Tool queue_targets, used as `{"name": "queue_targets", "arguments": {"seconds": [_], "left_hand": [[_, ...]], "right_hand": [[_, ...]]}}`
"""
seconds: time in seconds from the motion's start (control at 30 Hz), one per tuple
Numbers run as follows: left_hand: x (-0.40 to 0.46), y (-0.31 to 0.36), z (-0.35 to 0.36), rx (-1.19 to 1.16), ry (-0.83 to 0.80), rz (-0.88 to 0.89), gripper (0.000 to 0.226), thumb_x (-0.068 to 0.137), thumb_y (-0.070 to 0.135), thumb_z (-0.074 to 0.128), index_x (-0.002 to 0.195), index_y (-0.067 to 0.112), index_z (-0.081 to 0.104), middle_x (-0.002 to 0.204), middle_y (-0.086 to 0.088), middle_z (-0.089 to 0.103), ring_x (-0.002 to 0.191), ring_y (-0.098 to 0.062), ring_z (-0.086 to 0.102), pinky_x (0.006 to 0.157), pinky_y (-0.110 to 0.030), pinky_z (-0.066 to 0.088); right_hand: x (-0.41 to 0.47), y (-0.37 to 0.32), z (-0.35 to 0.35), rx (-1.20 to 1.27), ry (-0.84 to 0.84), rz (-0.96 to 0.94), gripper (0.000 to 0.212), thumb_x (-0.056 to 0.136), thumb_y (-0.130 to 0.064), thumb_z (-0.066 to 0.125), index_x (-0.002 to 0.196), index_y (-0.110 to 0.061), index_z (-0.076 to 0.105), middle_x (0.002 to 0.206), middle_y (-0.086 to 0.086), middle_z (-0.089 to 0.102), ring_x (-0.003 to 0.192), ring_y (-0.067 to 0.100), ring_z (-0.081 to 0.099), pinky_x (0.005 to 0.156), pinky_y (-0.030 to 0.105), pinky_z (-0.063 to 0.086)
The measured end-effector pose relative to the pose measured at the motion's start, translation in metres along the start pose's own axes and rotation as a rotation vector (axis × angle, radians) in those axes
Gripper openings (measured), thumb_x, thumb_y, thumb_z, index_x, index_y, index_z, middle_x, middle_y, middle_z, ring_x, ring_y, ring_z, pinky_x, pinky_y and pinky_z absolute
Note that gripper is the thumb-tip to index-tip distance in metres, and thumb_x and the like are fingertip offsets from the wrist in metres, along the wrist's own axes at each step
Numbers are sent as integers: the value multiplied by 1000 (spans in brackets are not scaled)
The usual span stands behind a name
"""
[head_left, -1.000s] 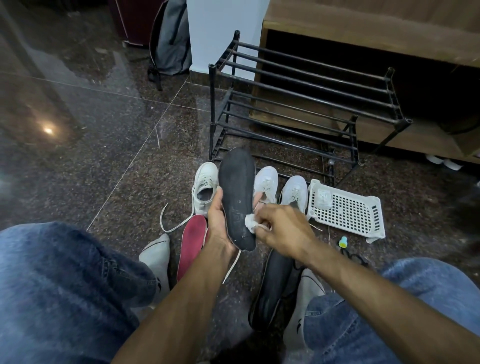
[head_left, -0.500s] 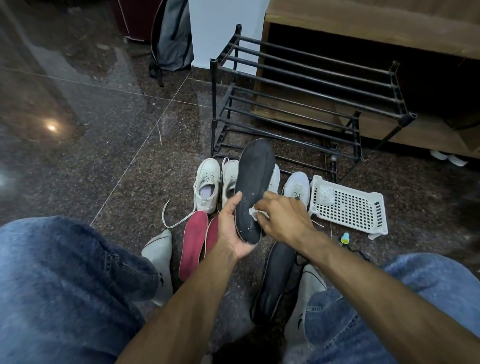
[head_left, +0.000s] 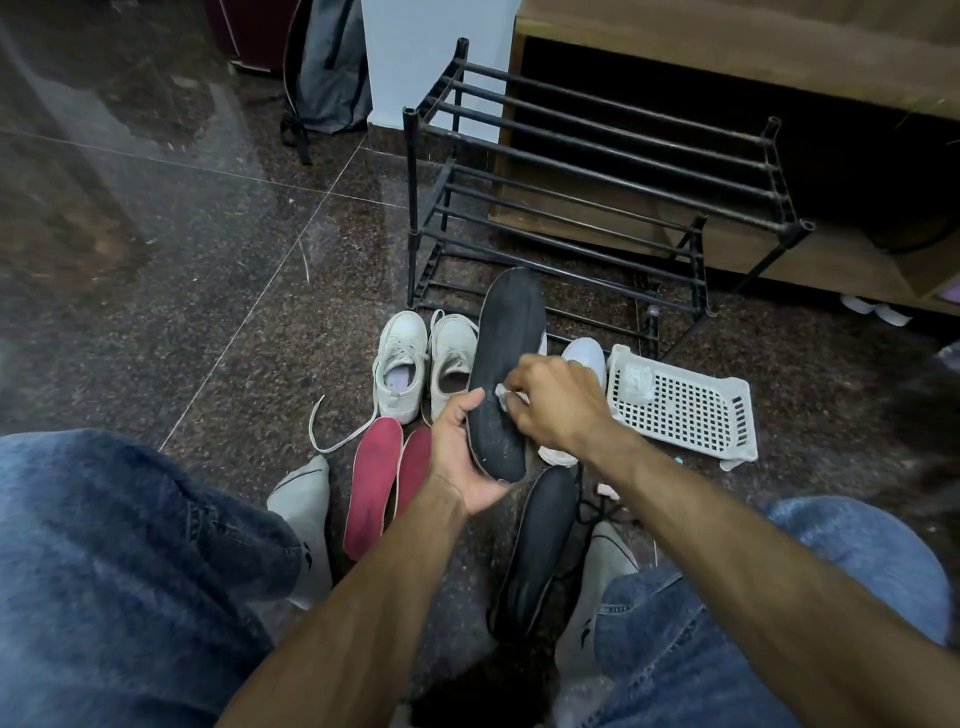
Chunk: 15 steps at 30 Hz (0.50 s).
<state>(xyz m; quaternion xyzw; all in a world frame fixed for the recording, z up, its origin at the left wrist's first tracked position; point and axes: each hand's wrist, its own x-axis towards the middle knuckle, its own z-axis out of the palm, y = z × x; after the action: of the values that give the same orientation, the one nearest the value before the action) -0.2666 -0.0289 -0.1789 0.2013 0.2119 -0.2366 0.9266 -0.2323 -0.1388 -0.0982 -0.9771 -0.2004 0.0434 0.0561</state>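
Black insole (head_left: 506, 364): long, flat, matte, rounded toe, pale dusty specks toward heel end. Held off the floor, near upright, leaning slightly right, toe end up and away, heel end low. Gripped at lower left edge and heel by left hand (head_left: 460, 457), thumb on front face, palm cupped underneath. Thin tan rim showing along lower left edge.

White wipe (head_left: 500, 391): small, crumpled, mostly hidden. Pinched in fingertips of right hand (head_left: 558, 402), pressed on insole's front face about mid-length.
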Motion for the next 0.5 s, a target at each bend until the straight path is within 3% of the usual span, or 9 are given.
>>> {"name": "queue_targets", "arguments": {"seconds": [0.07,0.1,0.17,0.2,0.23,0.3,0.37,0.43,0.5], "left_hand": [[-4,4,0,-21,-8,18,35,81,32,49,99,8,68,88,-9,69,81,-24,67,78,-33,53],[-5,7,-1,-29,-18,24,45,81,33,48,111,5,66,99,-12,68,94,-26,66,89,-36,50],[-3,10,-4,-29,-17,26,64,84,36,45,134,-2,51,125,-18,57,124,-31,53,113,-40,34],[-2,10,-4,-24,-8,29,67,84,37,44,138,-3,47,129,-19,53,129,-32,49,116,-40,29],[-3,9,-3,-13,-5,33,65,84,37,44,136,-2,49,126,-18,55,123,-31,53,114,-39,31],[-1,7,1,-14,-18,29,49,84,35,44,117,5,64,105,-12,66,95,-26,64,92,-35,49],[-3,6,3,-18,-42,23,39,86,33,43,102,9,68,93,-9,69,82,-23,66,77,-31,54],[-4,10,2,-19,-25,28,40,83,33,46,106,8,67,99,-10,68,89,-24,64,82,-33,51],[-6,13,0,-17,-15,44,52,80,35,49,119,3,63,115,-14,63,108,-28,62,97,-37,46]], "right_hand": [[-10,-7,1,57,-62,-66,24,92,-28,51,102,-21,70,98,-3,61,94,27,61,73,34,44],[-20,-13,2,85,-99,-119,23,92,-26,51,102,-19,70,95,-5,59,93,24,60,73,33,42],[-40,-21,4,129,-144,-193,23,93,-26,51,102,-18,70,92,-6,55,93,22,59,78,36,44],[-41,-20,6,124,-146,-194,23,94,-27,50,103,-18,70,93,-6,55,94,22,59,82,39,46],[-36,-17,6,103,-122,-172,24,95,-28,49,103,-18,70,94,-6,55,94,22,59,84,40,47],[-21,-8,7,72,-41,-72,24,94,-29,49,100,-18,70,97,-4,59,93,25,61,80,37,49],[-10,-1,4,75,21,24,24,92,-31,51,96,-19,71,99,-2,62,94,29,61,76,36,49],[-12,-4,2,109,3,15,22,90,-29,53,93,-19,72,97,-2,63,92,29,61,75,36,50],[-26,-15,1,178,-88,-92,19,89,-26,55,91,-18,73,88,-6,59,87,25,61,75,39,51]]}}
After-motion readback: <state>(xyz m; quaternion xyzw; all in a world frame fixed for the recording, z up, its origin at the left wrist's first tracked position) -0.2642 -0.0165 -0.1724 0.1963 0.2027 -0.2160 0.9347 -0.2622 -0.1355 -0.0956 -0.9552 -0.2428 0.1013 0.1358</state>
